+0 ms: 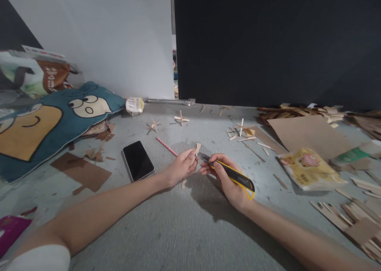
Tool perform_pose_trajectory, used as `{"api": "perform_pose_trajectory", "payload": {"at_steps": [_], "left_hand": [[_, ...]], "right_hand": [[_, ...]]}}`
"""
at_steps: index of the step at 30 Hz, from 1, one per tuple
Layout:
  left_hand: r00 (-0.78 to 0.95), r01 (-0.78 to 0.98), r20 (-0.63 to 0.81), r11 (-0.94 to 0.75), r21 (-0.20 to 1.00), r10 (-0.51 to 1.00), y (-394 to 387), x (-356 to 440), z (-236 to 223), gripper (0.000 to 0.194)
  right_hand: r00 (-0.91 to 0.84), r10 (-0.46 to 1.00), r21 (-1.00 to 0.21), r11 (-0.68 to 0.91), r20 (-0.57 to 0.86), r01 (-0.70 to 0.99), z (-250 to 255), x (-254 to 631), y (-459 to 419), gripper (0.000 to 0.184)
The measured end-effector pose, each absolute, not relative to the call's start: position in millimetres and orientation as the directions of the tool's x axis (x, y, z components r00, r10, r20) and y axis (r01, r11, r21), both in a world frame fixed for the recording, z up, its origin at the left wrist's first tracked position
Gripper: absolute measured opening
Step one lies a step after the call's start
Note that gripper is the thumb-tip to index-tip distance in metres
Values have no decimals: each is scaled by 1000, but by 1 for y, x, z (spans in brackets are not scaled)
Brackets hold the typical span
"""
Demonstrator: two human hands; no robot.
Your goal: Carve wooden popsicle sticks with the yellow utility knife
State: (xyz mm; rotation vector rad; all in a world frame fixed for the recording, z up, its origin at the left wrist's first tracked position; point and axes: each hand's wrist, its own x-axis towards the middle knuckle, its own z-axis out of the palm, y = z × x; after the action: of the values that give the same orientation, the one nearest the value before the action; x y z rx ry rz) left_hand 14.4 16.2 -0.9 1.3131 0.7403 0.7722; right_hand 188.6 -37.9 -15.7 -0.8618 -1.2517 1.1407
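In the middle of the table my left hand [182,168] pinches a short wooden stick [198,147], whose pale flared end pokes out above the fingers. Another bit of wood shows below that hand. My right hand [228,179] is wrapped round a yellow and black box cutter [235,175]. Its blade [203,156] is out and points left, meeting the wood at my left fingertips; whether it cuts in cannot be made out. A pink patterned straw or stick [166,146] lies just behind my left hand.
A phone [138,160] lies left of my hands, near brown cardboard [81,171] and a blue cushion [74,116]. Small stick assemblies [181,118] stand behind. To the right are a yellow packet [311,168], a green-labelled tube [354,155] and piled wooden sticks [354,219].
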Motion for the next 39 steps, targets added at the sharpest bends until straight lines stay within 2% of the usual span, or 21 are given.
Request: {"api": "perform_pose_trajectory", "payload": {"at_steps": [7, 17, 39], "left_hand": [[565, -82, -29, 91, 992, 825, 17, 15, -3, 54], [571, -86, -103, 184, 979, 814, 16, 13, 4, 46], [610, -169, -41, 181, 969, 791, 19, 13, 0, 48]], "right_hand": [[-38, 975, -948, 202, 218, -244, -17, 189, -36, 31], [-44, 992, -914, 93, 119, -395, -13, 188, -36, 26], [-59, 993, -914, 72, 104, -399, -14, 190, -32, 31]]}}
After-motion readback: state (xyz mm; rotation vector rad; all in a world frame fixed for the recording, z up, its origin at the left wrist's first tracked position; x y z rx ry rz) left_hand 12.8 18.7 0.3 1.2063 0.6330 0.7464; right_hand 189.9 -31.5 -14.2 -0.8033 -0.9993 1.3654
